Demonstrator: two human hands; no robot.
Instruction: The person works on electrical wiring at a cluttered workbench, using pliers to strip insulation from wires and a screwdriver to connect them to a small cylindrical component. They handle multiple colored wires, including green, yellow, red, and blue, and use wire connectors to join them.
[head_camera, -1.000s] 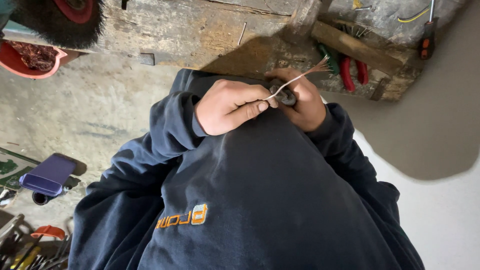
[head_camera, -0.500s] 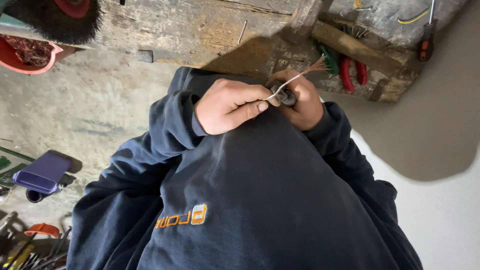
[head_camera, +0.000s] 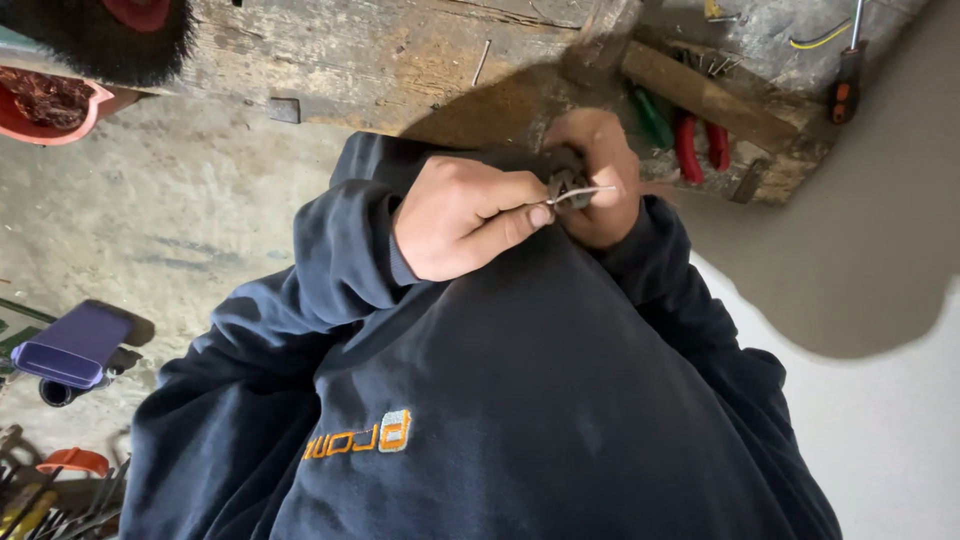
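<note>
Entry: two bare hands at work against the chest of a dark navy sweatshirt, seen from above.

Change noted: over the last second the thin pale wire has gone from slanting up and away from the hands to lying short and nearly level between them; the hands themselves have barely shifted. Judged: the wire is being drawn or wound tighter into the small dark round part, so the fitting work seems to be in progress, not finished.

Left hand: closed to a loose fist, thumb and forefinger pinched on the near end of the wire.
Right hand: curled shut around the small dark part, which sits between the two hands, just above the sweatshirt and in front of the worn wooden desk.

Count, as far as visible:
- hands: two
- wire in hand: one
- dark part: one
- red-handled pliers on the desk: one pair
- green-handled tool: one
- screwdriver with dark and orange handle: one
- purple rectangular container on the floor: one
- red bowl-shaped tub: one
</note>
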